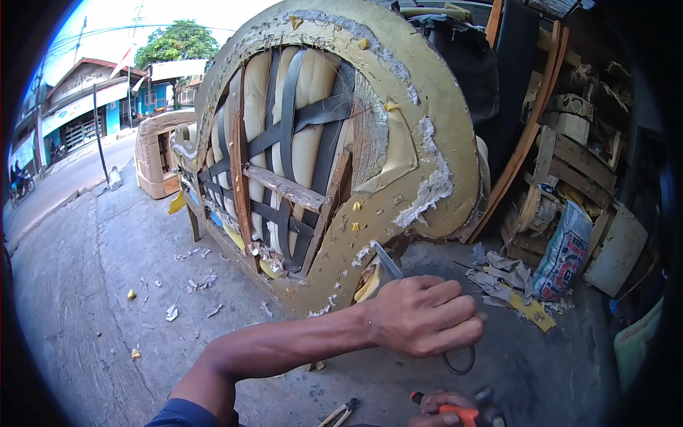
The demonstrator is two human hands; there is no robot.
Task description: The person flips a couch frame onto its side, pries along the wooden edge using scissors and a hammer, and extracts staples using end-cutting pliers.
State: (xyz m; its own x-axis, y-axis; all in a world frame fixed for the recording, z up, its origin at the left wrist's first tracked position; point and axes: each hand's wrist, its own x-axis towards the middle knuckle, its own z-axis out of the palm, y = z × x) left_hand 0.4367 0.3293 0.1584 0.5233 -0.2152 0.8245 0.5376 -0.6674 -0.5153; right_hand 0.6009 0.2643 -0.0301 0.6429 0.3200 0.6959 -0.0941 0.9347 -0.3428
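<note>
A curved sofa frame (455, 121) stands before me, its gold covering stripped in places and its webbing (288, 121) and wooden slats bare. My left hand (427, 313) is closed in a fist around what look like scissors: a grey blade (388, 263) points up at the frame's lower edge, and a dark loop (459, 361) hangs below. Yellow foam (368, 283) shows beside the blade. Low at the bottom edge, my right hand (435, 411) grips an orange-and-black handled tool (462, 414); its kind is unclear. Pincers (339, 413) lie on the floor to its left.
Scraps of padding (203, 282) litter the concrete floor (171, 341). At right stand a printed sack (563, 250), broken wooden pieces (580, 164) and long wooden strips (530, 135). Another stripped seat frame (153, 156) is at the back left, near the road.
</note>
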